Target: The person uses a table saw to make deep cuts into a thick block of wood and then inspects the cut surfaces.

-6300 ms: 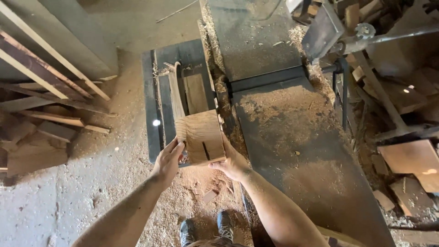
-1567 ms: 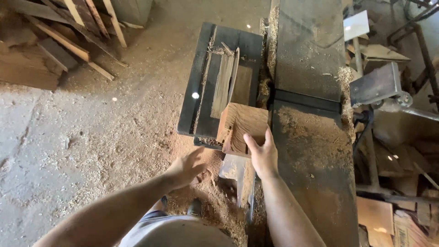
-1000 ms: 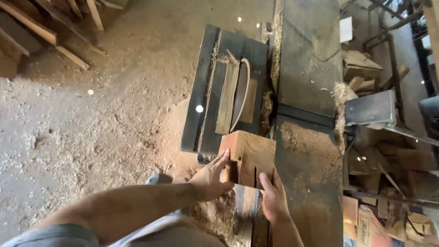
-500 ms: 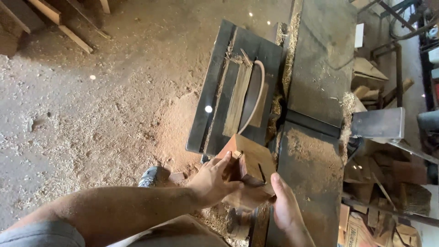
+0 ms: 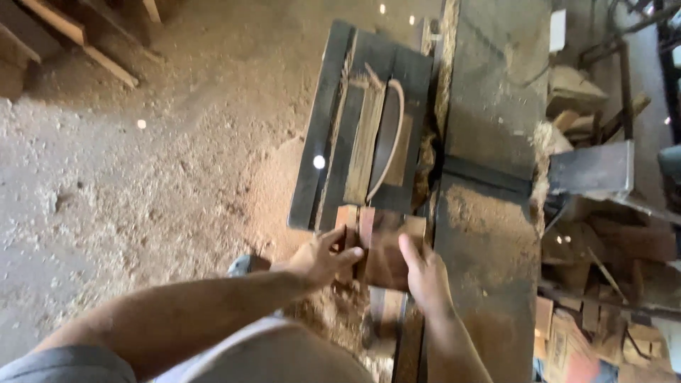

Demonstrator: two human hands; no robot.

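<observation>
Held at the near edge of the saw table: wood block, left hand gripping its left side, right hand clasping the right. Likely stiff, rough, fairly light; best gripped by the sides, away from the blade.

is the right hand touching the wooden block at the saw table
Touching. The head view shows the right hand with its fingers lying on the top face of the wooden block, no gap visible; the left hand presses the block's other side.
</observation>
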